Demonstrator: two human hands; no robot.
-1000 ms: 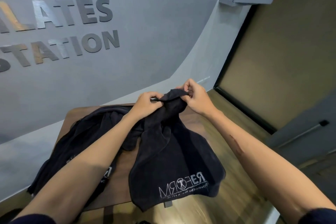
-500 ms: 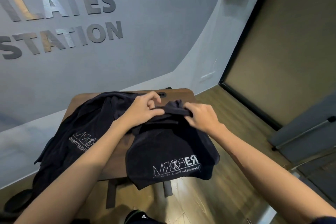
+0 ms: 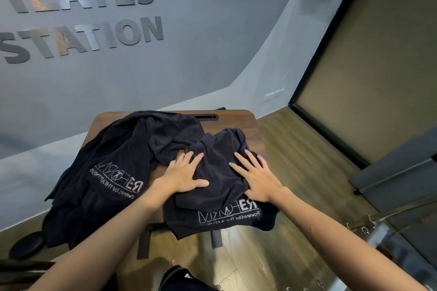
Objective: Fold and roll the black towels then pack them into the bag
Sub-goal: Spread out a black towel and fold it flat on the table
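A black towel [image 3: 220, 172] with a white logo lies crumpled on the right half of a small wooden table [image 3: 236, 119], its printed end hanging over the near edge. My left hand [image 3: 183, 176] rests flat on its left part, fingers spread. My right hand [image 3: 256, 176] presses flat on its right part, fingers spread too. A heap of other black towels [image 3: 113, 165] covers the table's left half and drapes off the left side. No bag can be made out.
A grey wall with large metal letters [image 3: 78, 12] rises behind the table. Wooden floor [image 3: 295, 160] runs to the right, bordered by a dark framed panel [image 3: 378, 78]. A black round object [image 3: 26, 244] lies on the floor at lower left.
Both hands let go of the pinched towel edge, dropped it onto the table and now lie flat and spread on it. The view has tilted downward.
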